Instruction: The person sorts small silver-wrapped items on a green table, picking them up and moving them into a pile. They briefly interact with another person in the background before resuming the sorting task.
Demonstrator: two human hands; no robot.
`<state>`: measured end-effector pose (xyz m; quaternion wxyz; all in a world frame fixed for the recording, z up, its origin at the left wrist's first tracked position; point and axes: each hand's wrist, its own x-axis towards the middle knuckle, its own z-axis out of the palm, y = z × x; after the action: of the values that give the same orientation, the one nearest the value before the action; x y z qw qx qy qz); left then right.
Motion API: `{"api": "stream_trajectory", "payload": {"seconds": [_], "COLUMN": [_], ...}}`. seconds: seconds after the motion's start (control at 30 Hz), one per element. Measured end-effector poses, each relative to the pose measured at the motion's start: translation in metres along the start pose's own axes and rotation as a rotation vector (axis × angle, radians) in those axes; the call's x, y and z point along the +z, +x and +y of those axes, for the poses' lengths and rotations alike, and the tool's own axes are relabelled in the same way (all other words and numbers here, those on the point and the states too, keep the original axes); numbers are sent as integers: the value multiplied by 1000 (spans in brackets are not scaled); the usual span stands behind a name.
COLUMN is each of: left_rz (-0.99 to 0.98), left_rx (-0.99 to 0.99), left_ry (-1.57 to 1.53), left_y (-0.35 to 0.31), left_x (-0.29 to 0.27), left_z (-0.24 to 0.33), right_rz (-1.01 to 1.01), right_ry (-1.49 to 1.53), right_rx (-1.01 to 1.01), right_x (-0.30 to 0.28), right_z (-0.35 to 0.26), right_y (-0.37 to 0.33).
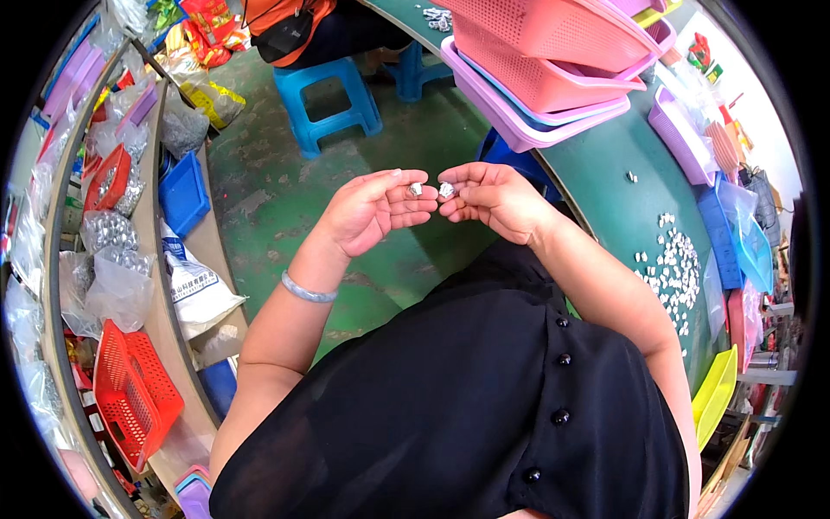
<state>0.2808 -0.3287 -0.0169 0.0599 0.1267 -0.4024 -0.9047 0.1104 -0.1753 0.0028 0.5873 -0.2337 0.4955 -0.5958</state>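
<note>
My two hands meet in front of my body, fingertips almost touching. In my left hand (367, 210), a small silvery-white piece (416, 189) rests against the fingers near the tips, with the thumb stretched above it and the palm partly showing. My right hand (501, 205) pinches a second small silver piece (446, 189) between thumb and fingers, a short gap from the first. Both pieces are too small for me to tell their kind. Many similar small whitish pieces (674, 268) lie loosely spread on the green table (596, 182) to my right.
Stacked pink and purple baskets (553, 82) stand at the table's far end. Blue stools (333, 104) and a seated person (298, 26) are ahead. Left, shelves hold a red basket (134, 394), a blue tray (183, 195) and bags. A yellow-green tray (715, 394) sits at right.
</note>
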Motion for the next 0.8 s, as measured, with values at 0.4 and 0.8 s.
{"api": "stream_trajectory", "payload": {"seconds": [0.4,0.8], "left_rz": [-1,74], "left_rx": [-9,-65], "left_ry": [-157,-223], "left_y": [25,49], "left_x": [-38,-63], "left_z": [-21,-34], "right_rz": [56,92], "right_ry": [17,70], "right_rx": [59,92], "right_x": [-10,-33], "right_z": [13,33], "right_y": [30,52]}}
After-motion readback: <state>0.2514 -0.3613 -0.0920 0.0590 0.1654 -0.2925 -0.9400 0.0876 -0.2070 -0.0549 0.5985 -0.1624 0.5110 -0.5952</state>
